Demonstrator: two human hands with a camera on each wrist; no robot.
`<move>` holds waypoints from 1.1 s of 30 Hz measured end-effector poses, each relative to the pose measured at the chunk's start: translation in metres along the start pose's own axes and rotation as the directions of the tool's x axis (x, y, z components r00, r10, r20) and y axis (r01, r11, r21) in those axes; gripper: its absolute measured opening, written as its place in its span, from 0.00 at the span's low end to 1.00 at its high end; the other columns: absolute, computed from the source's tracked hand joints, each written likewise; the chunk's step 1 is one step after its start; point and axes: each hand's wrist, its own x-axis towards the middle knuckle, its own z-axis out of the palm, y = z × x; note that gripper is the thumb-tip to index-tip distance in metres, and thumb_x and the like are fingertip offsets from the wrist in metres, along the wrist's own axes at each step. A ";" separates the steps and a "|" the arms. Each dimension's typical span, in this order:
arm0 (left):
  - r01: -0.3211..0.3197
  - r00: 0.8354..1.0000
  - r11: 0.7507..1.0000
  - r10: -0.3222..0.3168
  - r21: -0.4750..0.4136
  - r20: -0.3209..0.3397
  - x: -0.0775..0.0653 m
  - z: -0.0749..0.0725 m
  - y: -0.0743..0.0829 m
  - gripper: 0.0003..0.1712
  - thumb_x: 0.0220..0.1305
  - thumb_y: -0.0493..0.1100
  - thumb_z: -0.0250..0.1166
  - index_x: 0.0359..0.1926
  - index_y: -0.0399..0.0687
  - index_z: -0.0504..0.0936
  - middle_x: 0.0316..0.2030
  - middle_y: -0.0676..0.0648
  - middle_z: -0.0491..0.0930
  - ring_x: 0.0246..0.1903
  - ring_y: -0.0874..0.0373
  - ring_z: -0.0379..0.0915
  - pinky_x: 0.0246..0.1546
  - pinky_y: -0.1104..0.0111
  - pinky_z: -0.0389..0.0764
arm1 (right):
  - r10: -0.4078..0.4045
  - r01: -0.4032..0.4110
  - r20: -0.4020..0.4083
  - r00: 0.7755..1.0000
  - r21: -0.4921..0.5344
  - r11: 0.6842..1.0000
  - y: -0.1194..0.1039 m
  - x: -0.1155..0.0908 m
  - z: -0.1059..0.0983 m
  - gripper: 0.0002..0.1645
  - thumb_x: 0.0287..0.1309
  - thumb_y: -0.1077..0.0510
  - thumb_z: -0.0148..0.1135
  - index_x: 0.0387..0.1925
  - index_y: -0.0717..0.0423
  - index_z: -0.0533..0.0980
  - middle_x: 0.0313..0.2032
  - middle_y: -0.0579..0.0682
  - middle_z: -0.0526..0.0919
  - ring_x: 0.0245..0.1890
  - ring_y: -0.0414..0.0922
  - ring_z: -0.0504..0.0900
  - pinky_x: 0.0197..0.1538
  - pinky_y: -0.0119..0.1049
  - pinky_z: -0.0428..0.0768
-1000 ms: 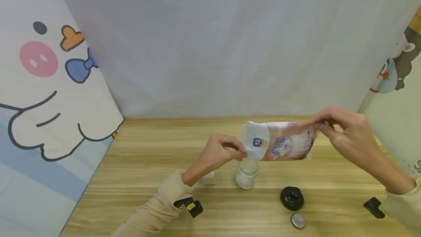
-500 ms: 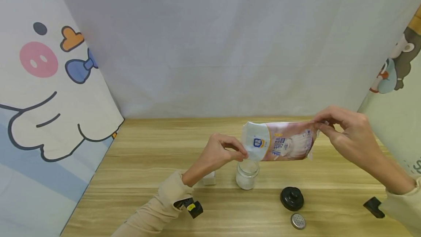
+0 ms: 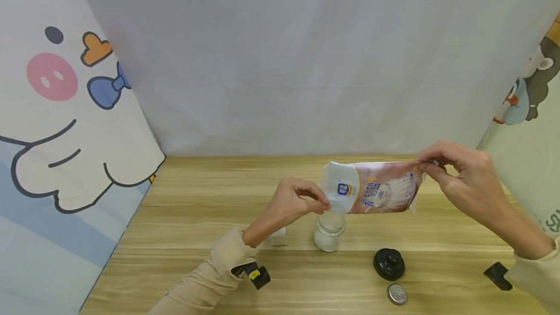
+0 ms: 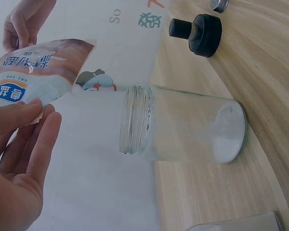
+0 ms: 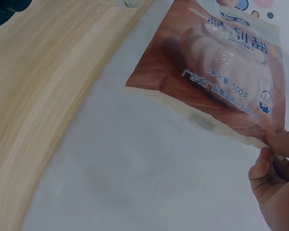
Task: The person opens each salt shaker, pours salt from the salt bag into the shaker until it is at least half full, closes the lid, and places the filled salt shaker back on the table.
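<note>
A pink and pale-blue salt bag (image 3: 385, 188) is held sideways above the table. My left hand (image 3: 294, 201) pinches its lower left corner between thumb and fingers, right above the mouth of a glass jar (image 3: 329, 235). At the bag's other end, my right hand (image 3: 459, 171) pinches the upper corner, which the right wrist view shows at the sealed edge (image 5: 202, 121). In the left wrist view the jar (image 4: 192, 127) stands upright on the table, lidless, with a shallow layer of white salt (image 4: 229, 132) at its bottom.
Right of the jar lie a black knobbed lid (image 3: 389, 264) and a silver perforated shaker cap (image 3: 396, 294) on the wooden table (image 3: 323, 286). A small white object (image 3: 278, 237) stands left of the jar, partly behind my left wrist. A pale cloth (image 3: 284, 62) hangs behind.
</note>
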 end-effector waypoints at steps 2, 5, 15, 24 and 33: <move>0.000 1.000 1.000 0.000 -0.001 0.001 0.000 0.000 0.000 0.03 0.51 0.26 0.66 0.26 0.33 0.85 0.29 0.38 0.84 0.29 0.49 0.82 0.32 0.63 0.85 | -0.002 0.002 -0.003 1.000 0.003 1.000 0.000 0.000 0.000 0.20 0.40 0.82 0.63 0.28 0.56 0.81 0.25 0.44 0.80 0.24 0.31 0.66 0.27 0.23 0.64; 0.004 1.000 1.000 -0.004 -0.003 0.003 0.000 -0.001 0.001 0.03 0.51 0.26 0.66 0.26 0.32 0.85 0.29 0.38 0.84 0.29 0.50 0.82 0.32 0.63 0.85 | 0.008 -0.008 0.006 1.000 0.003 1.000 -0.001 0.001 -0.001 0.19 0.41 0.82 0.64 0.28 0.56 0.81 0.25 0.44 0.80 0.24 0.31 0.66 0.27 0.23 0.64; 0.008 1.000 1.000 -0.008 -0.001 0.003 0.000 0.000 0.000 0.03 0.52 0.26 0.66 0.26 0.33 0.85 0.29 0.39 0.84 0.29 0.52 0.82 0.32 0.63 0.85 | 0.012 -0.011 0.010 1.000 -0.011 1.000 -0.003 0.002 -0.003 0.18 0.40 0.82 0.64 0.27 0.58 0.80 0.24 0.44 0.79 0.24 0.30 0.66 0.26 0.23 0.63; 0.007 1.000 1.000 -0.007 -0.001 -0.002 0.000 0.000 0.000 0.03 0.52 0.26 0.66 0.26 0.33 0.85 0.29 0.39 0.84 0.29 0.53 0.81 0.32 0.63 0.85 | -0.016 0.016 -0.021 1.000 0.005 1.000 -0.002 0.003 -0.001 0.19 0.38 0.83 0.64 0.26 0.57 0.81 0.23 0.44 0.80 0.23 0.30 0.66 0.27 0.22 0.63; 0.017 1.000 1.000 -0.017 -0.024 -0.006 0.001 0.001 -0.001 0.02 0.51 0.26 0.66 0.26 0.33 0.85 0.29 0.40 0.84 0.29 0.54 0.81 0.33 0.63 0.85 | -0.024 0.025 -0.050 0.998 0.010 1.000 0.000 0.002 -0.001 0.20 0.35 0.83 0.64 0.26 0.57 0.81 0.23 0.45 0.80 0.23 0.31 0.66 0.27 0.21 0.62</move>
